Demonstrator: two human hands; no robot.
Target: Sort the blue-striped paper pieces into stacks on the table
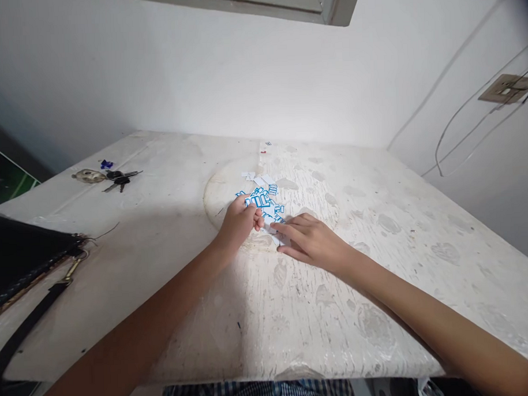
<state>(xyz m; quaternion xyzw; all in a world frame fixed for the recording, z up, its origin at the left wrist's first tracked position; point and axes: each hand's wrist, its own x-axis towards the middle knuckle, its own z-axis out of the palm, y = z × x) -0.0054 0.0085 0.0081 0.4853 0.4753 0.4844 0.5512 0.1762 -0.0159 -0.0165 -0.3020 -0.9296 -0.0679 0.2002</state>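
Observation:
My left hand (239, 222) is closed, its thumb and fingers pinching a small bunch of white paper cutouts with blue-outlined letters (259, 199). Close by on the right, my right hand (312, 240) lies low over the table with its fingers stretched out. Its fingertips touch white paper pieces (270, 221). More blue-lettered paper pieces (273, 189) lie loosely scattered beyond and between the hands. A few plain white slips (259, 180) are behind them. The exact letters are too small to read with certainty.
A pale patterned table (379, 275) under a plastic cover stands against a white wall. On its left are keys (119, 179) with a metal fob (89, 176), a blue scrap (106, 164) and a black bag (27, 258) with a strap. Wires hang by a wall switch (505, 89).

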